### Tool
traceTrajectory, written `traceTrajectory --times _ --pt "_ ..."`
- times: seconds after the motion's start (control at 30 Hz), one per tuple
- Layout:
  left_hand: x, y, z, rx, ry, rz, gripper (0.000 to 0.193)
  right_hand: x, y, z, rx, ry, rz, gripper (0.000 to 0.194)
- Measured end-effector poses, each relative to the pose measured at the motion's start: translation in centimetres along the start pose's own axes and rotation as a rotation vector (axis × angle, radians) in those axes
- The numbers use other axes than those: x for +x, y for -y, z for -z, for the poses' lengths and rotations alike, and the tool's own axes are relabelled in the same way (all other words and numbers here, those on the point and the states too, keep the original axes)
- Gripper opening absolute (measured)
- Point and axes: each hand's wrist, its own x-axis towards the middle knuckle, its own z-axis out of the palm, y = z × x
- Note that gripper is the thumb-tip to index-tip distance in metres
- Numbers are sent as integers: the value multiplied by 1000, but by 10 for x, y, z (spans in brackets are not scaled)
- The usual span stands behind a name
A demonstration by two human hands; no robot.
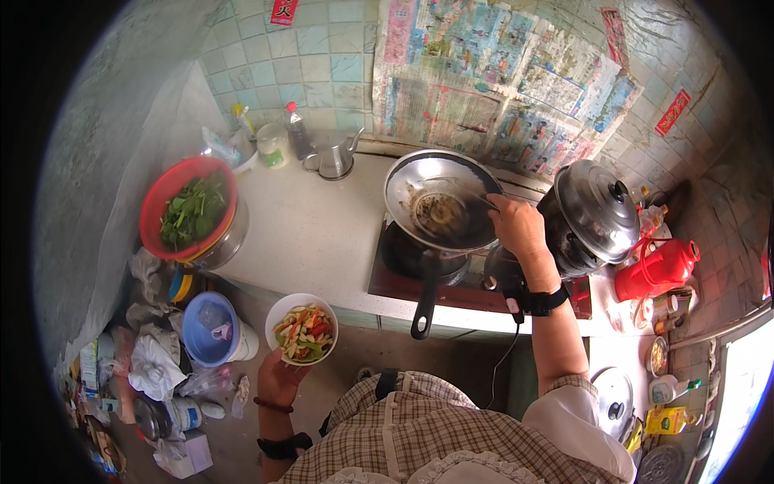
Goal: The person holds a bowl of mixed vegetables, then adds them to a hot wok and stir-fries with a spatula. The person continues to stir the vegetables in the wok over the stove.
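Note:
My left hand [282,376] holds a white bowl [273,310] from below its rim, out in front of the counter. Sliced vegetables [307,333] in pale, green, orange and red fill the bowl. My right hand [517,225] grips the end of a thin metal utensil [478,195] that reaches into a wok [404,181]; its head is too blurred to identify. The wok's base looks wet and browned, and its long black handle [428,296] points toward me. Beneath the wok is a gas stove [387,275].
A large lidded pot [595,212] stands right of the wok, near a red thermos [659,269]. A metal oil pot [329,158] sits at the back of the counter [290,230]. At left are a red basket of leafy greens [151,224] and a blue basin [196,339].

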Motion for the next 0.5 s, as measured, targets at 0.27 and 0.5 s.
traceTrajectory --times 0.27,0.5 --pt "1 -2 -2 -15 17 1 53 7 -2 -28 5 -9 34 26" --pt "0 3 3 -27 22 -4 53 9 -11 -36 -42 65 129 25"
